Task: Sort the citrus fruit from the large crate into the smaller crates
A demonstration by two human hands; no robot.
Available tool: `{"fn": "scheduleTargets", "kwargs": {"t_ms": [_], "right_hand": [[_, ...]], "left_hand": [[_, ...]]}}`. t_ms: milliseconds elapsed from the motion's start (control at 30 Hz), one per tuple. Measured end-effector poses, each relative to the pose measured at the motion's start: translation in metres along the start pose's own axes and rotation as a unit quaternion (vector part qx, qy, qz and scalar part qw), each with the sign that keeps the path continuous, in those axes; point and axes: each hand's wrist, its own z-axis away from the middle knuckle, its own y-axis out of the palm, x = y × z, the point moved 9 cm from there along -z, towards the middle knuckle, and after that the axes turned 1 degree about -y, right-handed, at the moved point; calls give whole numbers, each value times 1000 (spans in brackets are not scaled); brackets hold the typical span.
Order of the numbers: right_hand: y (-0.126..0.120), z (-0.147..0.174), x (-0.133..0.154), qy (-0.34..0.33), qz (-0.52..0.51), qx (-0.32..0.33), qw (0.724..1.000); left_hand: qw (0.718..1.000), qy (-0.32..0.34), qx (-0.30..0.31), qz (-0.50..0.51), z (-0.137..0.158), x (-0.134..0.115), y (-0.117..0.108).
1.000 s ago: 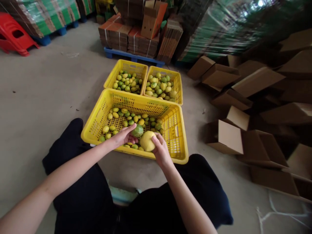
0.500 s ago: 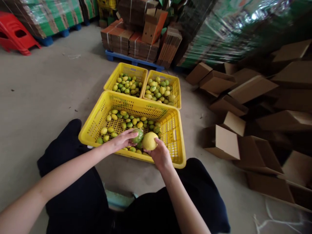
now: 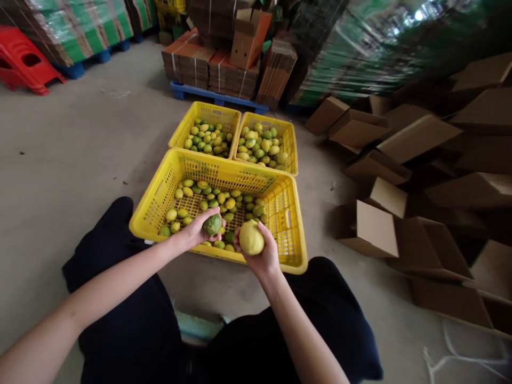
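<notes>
Yellow fruit [image 3: 252, 238], gripped in my right hand [image 3: 267, 257] | green fruit [image 3: 212, 225] to its left, apart, cupped in my left hand [image 3: 197, 230] | both over near yellow crate [image 3: 248, 175]

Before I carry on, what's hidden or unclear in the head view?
Head view:
Yellow fruit, underside: hidden by the right hand.
Green fruit, back: turned into the left hand.
Front crate, near floor: behind near rim and hands.
Red stool: cut off by left edge.
</notes>
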Motion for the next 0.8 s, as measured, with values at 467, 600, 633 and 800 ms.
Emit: {"fn": "scheduleTargets", "kwargs": {"t_ms": [467,600,633,800], "right_hand": [[-8,-10,-1,41,12,-14,999],[2,-8,-4,55,34,30,997],[4,-7,-4,51,39,34,997],[5,-8,7,-36,122,28,992]], "left_hand": [[983,-24,-140,116,-3,3,-29],[980,41,-156,120,-5,-5,-31],[980,46,-152,123,-6,-5,-30],[973,21,-155,170,-5,-2,-27]]}}
